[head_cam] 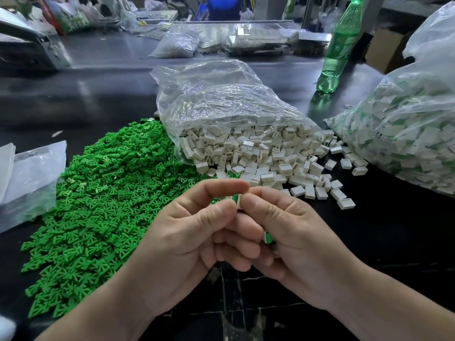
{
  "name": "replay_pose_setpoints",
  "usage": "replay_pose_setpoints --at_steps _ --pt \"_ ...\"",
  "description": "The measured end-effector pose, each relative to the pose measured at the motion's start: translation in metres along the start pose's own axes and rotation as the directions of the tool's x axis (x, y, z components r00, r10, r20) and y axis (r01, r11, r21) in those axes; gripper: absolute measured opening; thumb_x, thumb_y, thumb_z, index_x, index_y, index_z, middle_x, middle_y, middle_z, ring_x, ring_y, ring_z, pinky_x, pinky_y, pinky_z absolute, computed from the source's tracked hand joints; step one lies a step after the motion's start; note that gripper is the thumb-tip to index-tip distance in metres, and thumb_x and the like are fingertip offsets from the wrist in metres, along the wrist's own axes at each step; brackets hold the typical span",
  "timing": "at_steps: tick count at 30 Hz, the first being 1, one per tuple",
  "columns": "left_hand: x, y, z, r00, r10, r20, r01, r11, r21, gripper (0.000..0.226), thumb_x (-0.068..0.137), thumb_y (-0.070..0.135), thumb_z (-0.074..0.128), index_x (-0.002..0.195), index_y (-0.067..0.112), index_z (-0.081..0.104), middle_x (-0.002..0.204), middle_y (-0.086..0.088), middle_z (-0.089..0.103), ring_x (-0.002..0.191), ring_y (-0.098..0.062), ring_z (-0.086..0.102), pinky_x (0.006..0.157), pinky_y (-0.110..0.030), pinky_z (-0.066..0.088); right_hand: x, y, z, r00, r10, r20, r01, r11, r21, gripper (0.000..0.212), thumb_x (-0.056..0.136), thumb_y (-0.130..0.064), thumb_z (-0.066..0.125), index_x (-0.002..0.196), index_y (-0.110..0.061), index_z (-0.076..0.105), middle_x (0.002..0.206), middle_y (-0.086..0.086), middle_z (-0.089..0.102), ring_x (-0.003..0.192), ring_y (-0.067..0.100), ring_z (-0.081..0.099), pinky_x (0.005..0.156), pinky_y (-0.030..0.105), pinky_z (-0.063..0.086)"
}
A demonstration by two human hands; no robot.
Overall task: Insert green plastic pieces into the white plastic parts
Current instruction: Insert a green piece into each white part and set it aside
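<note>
A big heap of green plastic pieces (pixel 103 205) covers the dark table on the left. White plastic parts (pixel 270 158) spill from an open clear bag (pixel 221 104) in the middle. My left hand (pixel 197 232) and my right hand (pixel 290 232) meet just in front of the spill, fingertips pinched together on a small white part with a green piece (pixel 236 199) in it. Lower in my right hand, another white-and-green assembled part (pixel 267 237) shows between the fingers. Most of both held items is hidden by fingers.
A large clear bag of assembled white-and-green parts (pixel 403 134) lies at the right. A green drink bottle (pixel 341 45) stands behind it. Empty clear bags (pixel 32 178) lie at the left edge. More bags and a grey machine (pixel 27 45) sit at the back.
</note>
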State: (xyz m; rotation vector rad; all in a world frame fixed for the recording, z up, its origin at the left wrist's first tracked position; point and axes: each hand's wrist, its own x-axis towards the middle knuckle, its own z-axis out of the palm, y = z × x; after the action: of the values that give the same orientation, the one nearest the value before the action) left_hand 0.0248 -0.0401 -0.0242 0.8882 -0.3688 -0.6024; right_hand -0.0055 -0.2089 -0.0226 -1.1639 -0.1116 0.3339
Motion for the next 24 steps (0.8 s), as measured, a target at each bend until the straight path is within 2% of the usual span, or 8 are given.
replay_pose_setpoints --at_steps 3,7,13,16,18,20,22,24 --pt "-0.003 0.003 -0.001 0.991 0.108 -0.078 -0.073 0.932 0.355 0.018 0.087 0.021 0.068 0.104 0.018 0.065 0.073 -0.016 0.071 0.059 -0.027 0.069 0.051 -0.03 0.055 -0.001 0.001 -0.002 1.0 0.005 -0.006 -0.005 0.999 -0.032 0.022 0.093 -0.035 0.06 0.082 -0.018 0.067 0.063 0.002 0.059 0.044 0.009 0.048 0.036 0.018 0.031" --pt "-0.009 0.003 0.003 0.918 0.392 -0.056 -0.148 0.471 0.87 0.013 0.086 0.036 0.07 0.096 0.038 0.061 0.069 0.007 0.072 0.056 -0.008 0.068 0.051 -0.015 0.052 0.001 0.0 -0.001 0.998 0.064 -0.016 -0.064 0.998 -0.008 0.023 0.091 -0.032 0.06 0.073 -0.019 0.064 0.064 0.001 0.054 0.042 0.01 0.041 0.036 0.017 0.03" --pt "-0.012 0.011 0.004 0.855 0.503 0.128 -0.229 0.145 0.963 0.011 0.092 0.038 0.06 0.095 0.028 0.06 0.078 0.016 0.069 0.062 0.004 0.067 0.05 -0.005 0.047 0.001 -0.001 -0.006 0.987 0.117 0.113 -0.14 0.966 0.22 0.012 0.085 -0.023 0.06 0.076 -0.016 0.057 0.064 0.0 0.053 0.041 0.008 0.045 0.034 0.016 0.032" --pt "-0.012 0.028 -0.009 0.843 0.538 -0.013 -0.033 0.077 0.997 0.016 0.09 0.051 0.059 0.09 0.035 0.062 0.08 0.019 0.068 0.063 0.004 0.065 0.046 -0.009 0.047 0.003 -0.008 -0.014 0.973 0.009 0.233 -0.117 0.883 0.454 0.015 0.079 -0.018 0.069 0.087 -0.01 0.058 0.08 0.009 0.058 0.05 0.013 0.059 0.033 0.018 0.04" --pt "-0.013 0.033 -0.022 0.869 0.483 -0.11 0.13 -0.008 0.991 0.02 0.086 0.053 0.057 0.087 0.035 0.064 0.071 0.016 0.065 0.066 0.001 0.062 0.045 -0.02 0.047 0.005 -0.011 -0.015 0.971 -0.017 0.237 -0.108 0.858 0.503 0.016 0.08 -0.019 0.072 0.087 -0.009 0.062 0.086 0.011 0.059 0.054 0.014 0.062 0.033 0.018 0.042" --pt "-0.012 0.032 -0.03 0.912 0.381 -0.156 0.231 -0.161 0.96 0.024 0.083 0.057 0.056 0.09 0.036 0.064 0.073 0.02 0.061 0.068 0.002 0.058 0.055 -0.025 0.049 0.005 -0.012 -0.016 0.977 0.008 0.213 -0.112 0.871 0.478 0.018 0.081 -0.021 0.077 0.085 -0.012 0.062 0.085 0.007 0.061 0.053 0.011 0.061 0.033 0.017 0.042" --pt "-0.01 0.026 -0.031 0.945 0.281 -0.167 0.25 -0.29 0.924 0.039 0.079 0.069 0.05 0.106 0.042 0.06 0.089 0.024 0.056 0.075 0.004 0.053 0.065 -0.026 0.048 0.005 -0.011 -0.017 0.983 0.047 0.18 -0.123 0.89 0.44 0.02 0.08 -0.018 0.079 0.087 -0.014 0.061 0.083 0.005 0.061 0.053 0.01 0.06 0.033 0.016 0.041" --pt "-0.009 0.021 -0.03 0.958 0.241 -0.154 0.233 -0.345 0.909 0.05 0.077 0.076 0.044 0.115 0.046 0.056 0.094 0.026 0.051 0.077 0.002 0.051 0.063 -0.02 0.04 0.004 -0.01 -0.018 0.989 0.088 0.122 -0.131 0.901 0.413 0.021 0.077 -0.008 0.078 0.091 -0.015 0.064 0.081 0.005 0.061 0.053 0.011 0.059 0.032 0.016 0.039"
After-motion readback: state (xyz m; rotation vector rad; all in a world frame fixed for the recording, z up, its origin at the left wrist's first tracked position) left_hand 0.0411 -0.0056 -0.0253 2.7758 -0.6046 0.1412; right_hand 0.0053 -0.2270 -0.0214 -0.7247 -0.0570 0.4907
